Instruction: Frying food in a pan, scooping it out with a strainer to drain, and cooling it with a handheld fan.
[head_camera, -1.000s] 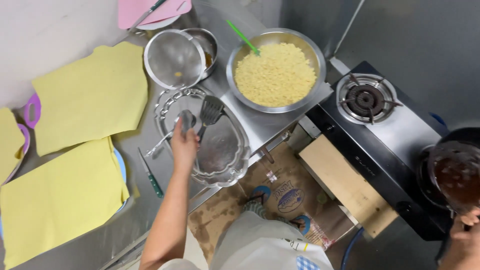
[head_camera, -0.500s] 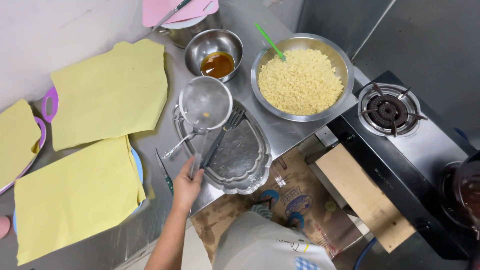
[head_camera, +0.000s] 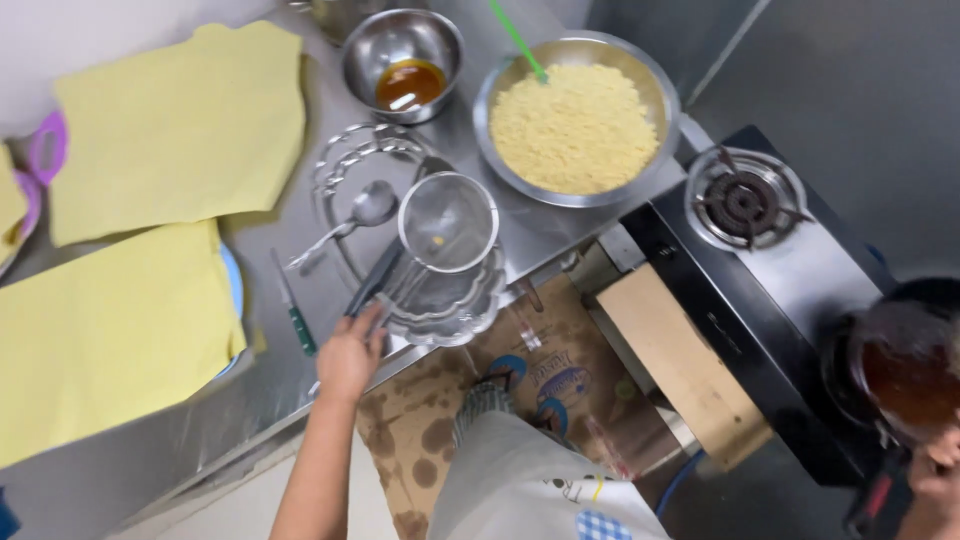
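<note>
Gripping its dark handle, your left hand is closed around the round wire-mesh strainer, nearly empty, over the scalloped steel tray.

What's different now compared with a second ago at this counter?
The left hand has drawn back toward the counter's edge, now holding the black handle of the strainer, which shifted from beside the small oil bowl onto the scalloped tray. The spoon now lies free. The big bowl of crumbs and yellow cloths stayed put.

A steel counter carries yellow cloths, a scalloped tray, two bowls.
</note>
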